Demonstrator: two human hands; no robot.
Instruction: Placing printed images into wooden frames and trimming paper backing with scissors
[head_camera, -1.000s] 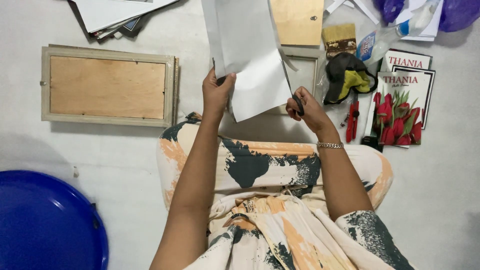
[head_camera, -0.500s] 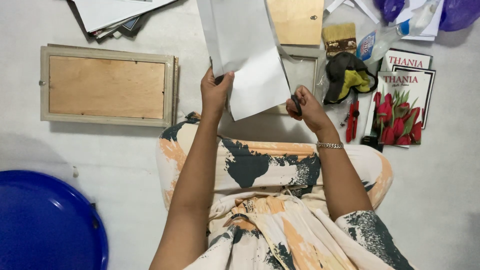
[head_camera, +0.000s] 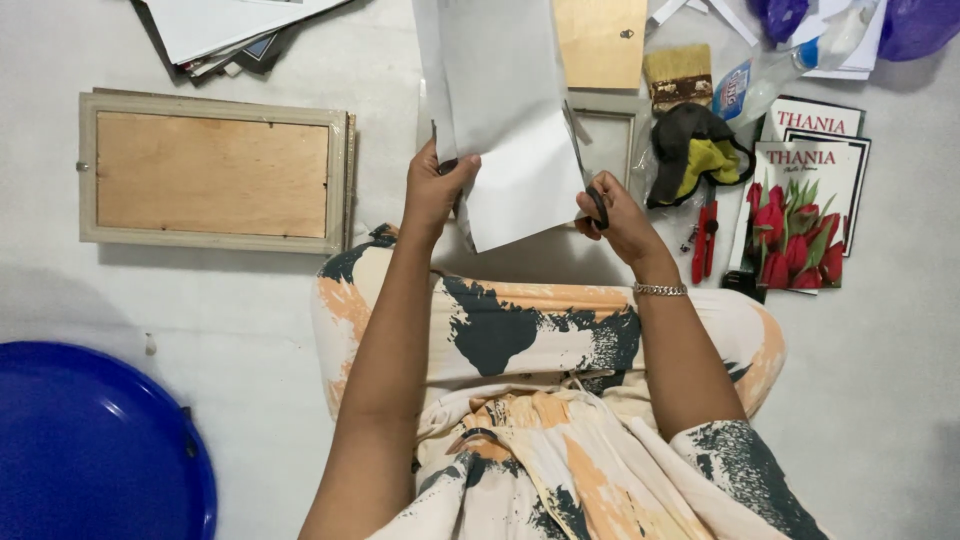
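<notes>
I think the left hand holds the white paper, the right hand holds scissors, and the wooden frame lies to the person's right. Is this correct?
Not quite. In the head view the left hand holds the white paper and the right hand holds scissors, but the wooden frame lies to the person's left.

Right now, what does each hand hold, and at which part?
The left hand pinches the white paper sheet at its lower left edge. The right hand grips black scissors by the handle loops.

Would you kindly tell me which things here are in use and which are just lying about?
In use: white paper sheet, held by left hand; scissors in right hand.

Lying about: wooden frame, paintbrush, red pliers, tulip picture, blue tub.
</notes>
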